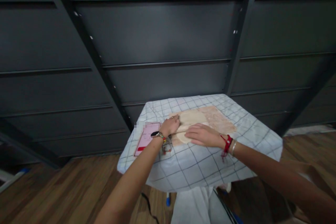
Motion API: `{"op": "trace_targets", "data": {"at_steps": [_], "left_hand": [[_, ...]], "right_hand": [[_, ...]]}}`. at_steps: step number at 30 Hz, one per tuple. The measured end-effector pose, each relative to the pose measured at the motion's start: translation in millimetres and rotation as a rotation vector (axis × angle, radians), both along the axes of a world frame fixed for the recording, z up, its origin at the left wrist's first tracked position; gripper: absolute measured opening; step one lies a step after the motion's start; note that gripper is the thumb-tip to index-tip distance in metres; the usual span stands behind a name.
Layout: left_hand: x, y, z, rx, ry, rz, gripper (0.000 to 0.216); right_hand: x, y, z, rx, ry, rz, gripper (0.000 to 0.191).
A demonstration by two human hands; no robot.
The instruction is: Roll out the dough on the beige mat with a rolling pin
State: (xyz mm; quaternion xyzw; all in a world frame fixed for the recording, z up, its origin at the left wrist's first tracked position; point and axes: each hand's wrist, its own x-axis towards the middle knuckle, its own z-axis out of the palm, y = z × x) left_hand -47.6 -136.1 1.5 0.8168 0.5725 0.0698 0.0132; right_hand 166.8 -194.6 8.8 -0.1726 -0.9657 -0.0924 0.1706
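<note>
Dough-like sheet (pixel 194 116) is lying between the left grip (pixel 171 125) and right grip (pixel 201 134); the left is showing bent fingers, around what I cannot tell, the right is resting unclenched, fingers extended.

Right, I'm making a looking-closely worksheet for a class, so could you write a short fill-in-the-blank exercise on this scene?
1. The pink screen of the phone has a ____ bar near its lower end.
2. The red bracelet is on the person's ____ wrist.
3. The right hand, over the cream piece, is farther from the phone than the ____ hand.

Missing words: red; right; left.
</note>
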Motion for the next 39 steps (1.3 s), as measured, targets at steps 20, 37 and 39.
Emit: {"op": "trace_targets", "data": {"at_steps": [20, 37, 39], "left_hand": [[2.6, 0.2, 2.7, -0.043, -0.132, 0.058, 0.045], [1.0, 1.2, 1.5, 0.0, -0.052, 0.052, 0.041], [0.4, 2.3, 0.2, 0.0, -0.057, 0.051, 0.041]], "right_hand": [[-16.6, -9.3, -18.8, 0.292, -0.131, 0.02, 0.025], [-21.9, -18.3, -23.0, 0.236, -0.142, -0.027, 0.029], [-19.6, -17.1, -23.0, 0.225, -0.147, -0.003, 0.029]]}}
